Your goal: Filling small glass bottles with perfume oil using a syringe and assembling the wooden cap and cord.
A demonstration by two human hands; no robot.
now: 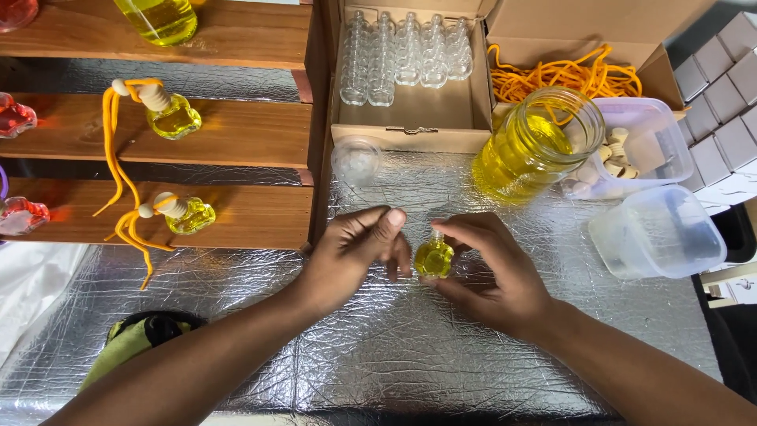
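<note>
- Right hand (pixel 493 276) has a small bottle (pixel 434 258) of yellow liquid pinched between thumb and fingers, held just over the foil table (pixel 378 371).
- Left hand (pixel 355 252) sits right beside that bottle on its left, thumb and fingers curled in close to it. Can't really tell if it's touching the glass or pinching anything tiny, so no call on that grip.
- Just up and right of the held bottle there's a big jar (pixel 536 146) with yellow liquid in it, open top, standing on the foil.
- Behind the jar, a clear tub (pixel 658 138) with pale stoppers (pixel 611 158) piled in it, and nearer the right hand another clear tub (pixel 658 233), tilted a bit.
- Straight up from the hands, a cardboard box (pixel 410 118) with a row of clear unfilled bottles (pixel 406 51) at its far end. A small clear lid-like thing (pixel 356 162) sits just in front of the box, up-left of the grip.
- Orange cords (pixel 564 75) are heaped in a second box up beyond the jar.
- Well off to the left of the left hand, wooden shelves (pixel 236 134) carry two filled bottles (pixel 177 118) already stoppered with orange cord hanging off them, plus some red ones (pixel 16 118) at the far edge.
- Grey little boxes (pixel 721 95) are stacked way off to the upper right.
</note>
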